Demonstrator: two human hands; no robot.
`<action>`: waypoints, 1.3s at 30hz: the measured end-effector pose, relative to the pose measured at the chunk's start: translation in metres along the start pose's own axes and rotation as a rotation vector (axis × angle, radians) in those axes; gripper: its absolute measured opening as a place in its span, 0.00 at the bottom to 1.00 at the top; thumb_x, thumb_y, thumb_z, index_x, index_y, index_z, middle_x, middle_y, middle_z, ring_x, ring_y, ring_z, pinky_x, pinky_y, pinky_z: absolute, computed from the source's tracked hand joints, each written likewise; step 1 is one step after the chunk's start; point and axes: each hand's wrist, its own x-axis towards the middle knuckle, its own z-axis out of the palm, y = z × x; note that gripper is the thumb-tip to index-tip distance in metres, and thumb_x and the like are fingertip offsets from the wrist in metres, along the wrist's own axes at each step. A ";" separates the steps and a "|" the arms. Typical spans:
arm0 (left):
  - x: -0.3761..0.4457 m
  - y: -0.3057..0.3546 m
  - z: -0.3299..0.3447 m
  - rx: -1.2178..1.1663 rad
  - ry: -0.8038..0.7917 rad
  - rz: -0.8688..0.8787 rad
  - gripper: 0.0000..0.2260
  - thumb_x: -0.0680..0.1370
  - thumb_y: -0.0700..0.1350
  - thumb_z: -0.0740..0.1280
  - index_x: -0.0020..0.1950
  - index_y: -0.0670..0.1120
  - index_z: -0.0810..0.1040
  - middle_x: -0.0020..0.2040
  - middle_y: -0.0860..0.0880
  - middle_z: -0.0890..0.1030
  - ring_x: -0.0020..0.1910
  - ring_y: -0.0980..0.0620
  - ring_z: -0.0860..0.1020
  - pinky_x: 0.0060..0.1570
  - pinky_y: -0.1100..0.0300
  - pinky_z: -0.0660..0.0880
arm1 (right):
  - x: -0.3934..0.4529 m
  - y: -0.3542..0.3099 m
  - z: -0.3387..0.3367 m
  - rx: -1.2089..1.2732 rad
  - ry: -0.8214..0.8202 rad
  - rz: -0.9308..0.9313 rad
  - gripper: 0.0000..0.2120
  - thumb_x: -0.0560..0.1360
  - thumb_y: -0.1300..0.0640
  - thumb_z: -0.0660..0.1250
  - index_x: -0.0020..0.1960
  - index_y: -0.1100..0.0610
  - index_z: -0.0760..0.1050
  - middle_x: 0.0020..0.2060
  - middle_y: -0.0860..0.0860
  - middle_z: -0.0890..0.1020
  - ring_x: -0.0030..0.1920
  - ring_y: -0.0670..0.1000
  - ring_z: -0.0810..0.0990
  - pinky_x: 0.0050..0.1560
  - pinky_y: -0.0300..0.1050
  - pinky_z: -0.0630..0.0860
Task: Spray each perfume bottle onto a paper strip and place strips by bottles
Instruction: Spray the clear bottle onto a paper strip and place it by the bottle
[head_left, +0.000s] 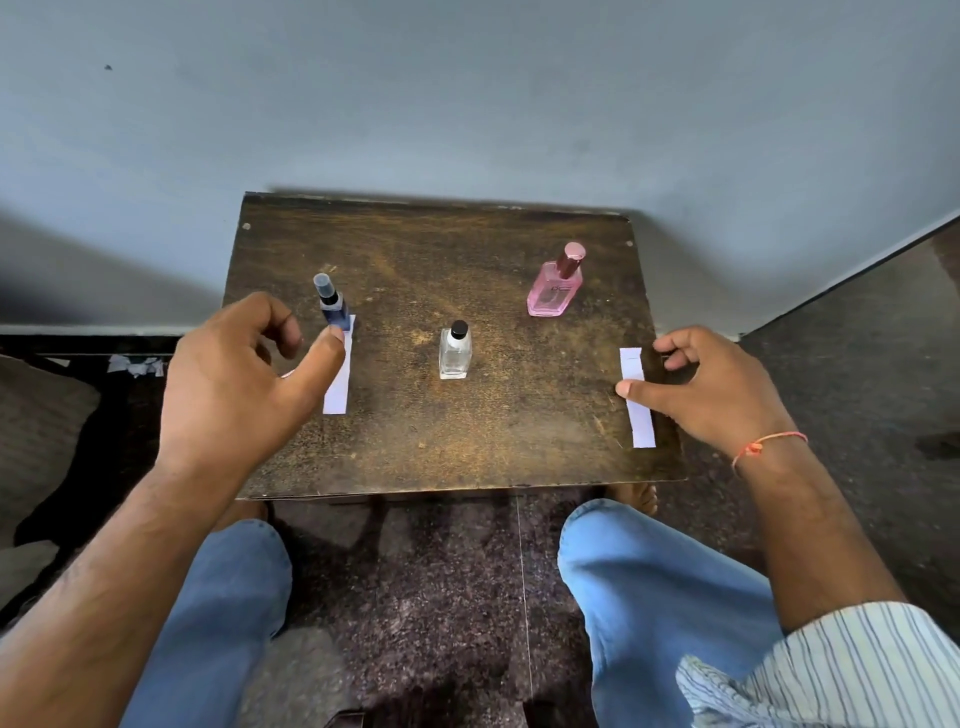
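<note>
Right hand, mid-right of frame: thumb pressing down on a paper strip at the table edge, fingers curled just beyond it, not yet pinched, so nothing lifted. Left hand, mid-left, loosely open, empty, thumb over a second strip lying by the blue bottle. Clear bottle centre, pink bottle upper right, neither w/ a strip. I'd say next: slide the right strip off the edge to pinch it by one end, keep the other end free for spraying, approx. at nozzle height.
</note>
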 end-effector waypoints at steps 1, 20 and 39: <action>-0.002 0.001 0.002 -0.060 -0.003 0.030 0.18 0.79 0.55 0.75 0.38 0.46 0.72 0.31 0.51 0.74 0.29 0.49 0.70 0.30 0.55 0.66 | 0.000 0.002 -0.002 0.024 -0.004 0.023 0.28 0.68 0.42 0.85 0.63 0.47 0.79 0.54 0.47 0.83 0.56 0.51 0.82 0.59 0.52 0.79; -0.034 0.044 0.057 -0.544 -0.629 0.070 0.05 0.80 0.51 0.77 0.49 0.51 0.89 0.37 0.40 0.83 0.28 0.60 0.71 0.31 0.67 0.69 | -0.028 -0.060 0.021 0.741 -0.289 -0.158 0.18 0.69 0.63 0.83 0.56 0.51 0.84 0.36 0.51 0.89 0.40 0.52 0.82 0.40 0.40 0.80; -0.025 0.023 0.057 -0.648 -0.624 -0.058 0.05 0.81 0.46 0.76 0.54 0.50 0.92 0.46 0.46 0.91 0.41 0.51 0.80 0.45 0.57 0.74 | -0.048 -0.090 0.046 0.747 -0.503 -0.171 0.18 0.72 0.64 0.81 0.61 0.55 0.86 0.47 0.58 0.92 0.47 0.55 0.90 0.52 0.49 0.86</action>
